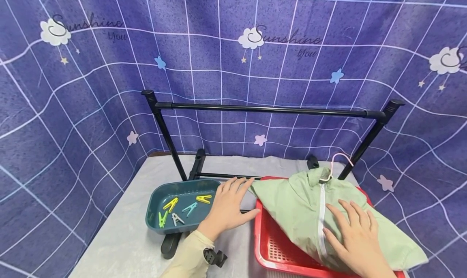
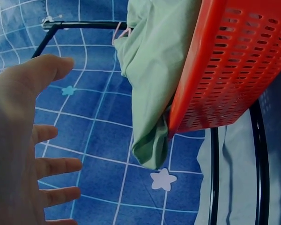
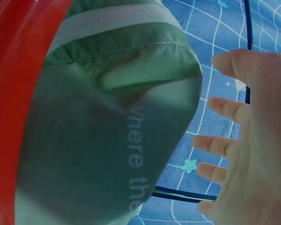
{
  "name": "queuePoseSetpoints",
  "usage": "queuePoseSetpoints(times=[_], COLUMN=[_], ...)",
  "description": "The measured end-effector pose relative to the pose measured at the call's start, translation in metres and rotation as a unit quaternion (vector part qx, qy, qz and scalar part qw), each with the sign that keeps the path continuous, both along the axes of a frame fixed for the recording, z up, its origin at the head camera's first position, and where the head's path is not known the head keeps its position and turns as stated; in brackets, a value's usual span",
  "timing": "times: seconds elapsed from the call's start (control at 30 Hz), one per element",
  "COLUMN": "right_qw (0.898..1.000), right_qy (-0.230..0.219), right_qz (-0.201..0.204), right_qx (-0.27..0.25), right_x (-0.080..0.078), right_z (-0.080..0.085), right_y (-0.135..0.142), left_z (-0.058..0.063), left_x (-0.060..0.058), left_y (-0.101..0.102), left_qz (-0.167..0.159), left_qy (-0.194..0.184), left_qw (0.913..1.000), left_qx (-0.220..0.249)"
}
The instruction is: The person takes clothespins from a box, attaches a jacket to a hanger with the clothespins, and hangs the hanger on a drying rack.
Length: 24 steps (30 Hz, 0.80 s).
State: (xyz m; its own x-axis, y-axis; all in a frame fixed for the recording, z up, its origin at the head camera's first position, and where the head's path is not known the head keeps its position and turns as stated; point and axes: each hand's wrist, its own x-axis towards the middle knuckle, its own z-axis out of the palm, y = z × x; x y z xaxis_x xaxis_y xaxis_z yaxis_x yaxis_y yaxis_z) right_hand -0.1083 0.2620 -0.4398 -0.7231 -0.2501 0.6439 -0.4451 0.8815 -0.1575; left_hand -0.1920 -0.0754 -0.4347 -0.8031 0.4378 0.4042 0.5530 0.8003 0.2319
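Note:
A light green zip jacket (image 1: 299,205), its white zipper facing up, lies over a red plastic basket (image 1: 258,245). The pink hook of a hanger (image 1: 341,154) sticks out at its collar. My left hand (image 1: 228,205) holds nothing, fingers spread, between the teal tray and the jacket's left sleeve. In the left wrist view a gap shows between that hand (image 2: 18,126) and the jacket (image 2: 157,65). Above the jacket's right half hovers my empty right hand (image 1: 355,235). Its fingers (image 3: 213,145) are apart from the cloth, which bears printed letters, in the right wrist view.
To the left stands a teal tray (image 1: 149,213) with several clothespins (image 1: 189,209) in yellow, green, blue and grey. Behind, a black rack (image 1: 262,108) spans the grey-covered table (image 1: 120,237). A purple-blue patterned curtain (image 1: 226,75) hangs around the back and sides.

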Motion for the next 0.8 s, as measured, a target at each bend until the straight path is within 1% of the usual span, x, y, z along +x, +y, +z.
queuePoseSetpoints(times=[0.2, 0.43, 0.7, 0.8], right_qw=[1.0, 0.999, 0.998, 0.998], right_qy=[-0.001, -0.015, -0.022, -0.026], right_qz=[-0.012, -0.027, -0.049, -0.058], right_qx=[-0.002, -0.008, -0.024, -0.026], right_x=[-0.001, 0.001, 0.003, 0.003], right_z=[-0.001, -0.004, -0.007, -0.009], right_y=[0.005, 0.009, 0.014, 0.016], left_z=[-0.005, -0.01, -0.019, -0.022], left_x=[-0.006, -0.012, -0.018, -0.02], left_y=[0.002, 0.003, 0.004, 0.005], left_qz=[-0.003, 0.003, 0.004, 0.01], left_qy=[-0.016, -0.04, -0.045, -0.057], left_qw=[0.9998, 0.9991, 0.9987, 0.9981], left_qx=[0.008, 0.013, 0.022, 0.022])
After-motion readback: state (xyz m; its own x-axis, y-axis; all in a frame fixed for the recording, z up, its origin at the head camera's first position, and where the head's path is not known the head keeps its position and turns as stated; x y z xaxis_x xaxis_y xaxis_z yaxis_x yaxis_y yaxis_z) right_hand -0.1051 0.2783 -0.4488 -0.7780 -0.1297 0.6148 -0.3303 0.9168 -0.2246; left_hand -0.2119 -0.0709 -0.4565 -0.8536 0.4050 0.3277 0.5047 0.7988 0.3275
